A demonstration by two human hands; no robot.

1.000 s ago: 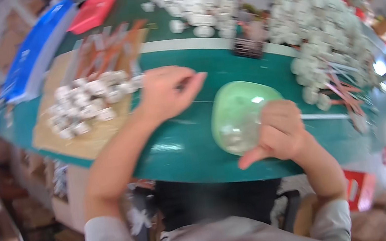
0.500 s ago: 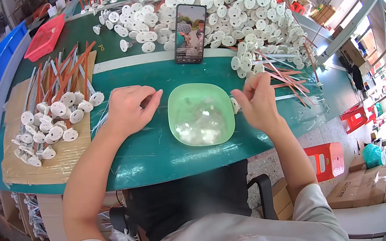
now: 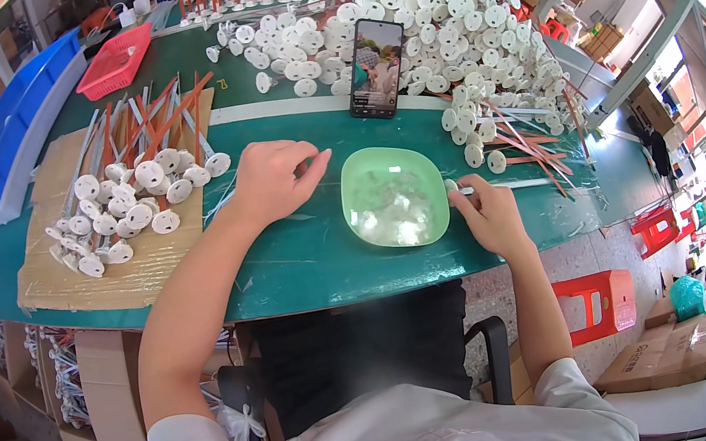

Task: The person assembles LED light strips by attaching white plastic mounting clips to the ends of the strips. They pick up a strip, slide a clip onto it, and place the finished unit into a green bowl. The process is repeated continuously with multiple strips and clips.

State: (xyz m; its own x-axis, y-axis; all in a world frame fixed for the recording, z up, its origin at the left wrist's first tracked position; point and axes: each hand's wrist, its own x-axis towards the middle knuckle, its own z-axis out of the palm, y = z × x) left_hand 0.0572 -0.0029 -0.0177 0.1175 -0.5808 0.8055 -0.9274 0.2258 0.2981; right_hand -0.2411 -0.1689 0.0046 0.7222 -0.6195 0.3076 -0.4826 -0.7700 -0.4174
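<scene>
A light green bowl [image 3: 361, 224] of small clear pieces sits on the green table in front of me. Left of it, my left hand [image 3: 279, 181] is raised with thumb and forefinger pinched; whatever may be between them is too small to make out. At the bowl's right side, my right hand [image 3: 491, 216] pinches a strip with a white round head [image 3: 451, 185] beside the rim. Its pale strip [image 3: 521, 184] stretches to the right. Several white-headed strips [image 3: 149, 173] lie on a cardboard sheet [image 3: 51, 275] to my left.
A phone [image 3: 376, 69] showing a video stands behind the bowl. A big heap of white round-headed pieces [image 3: 472, 38] covers the back right, with loose strips [image 3: 534, 148] below it. A red basket [image 3: 115, 62] and a blue tray [image 3: 16, 134] are at the back left.
My right hand has lowered and now pinches the white-headed strip beside the bowl. My left hand keeps its pinch. The whole view has shifted slightly.
</scene>
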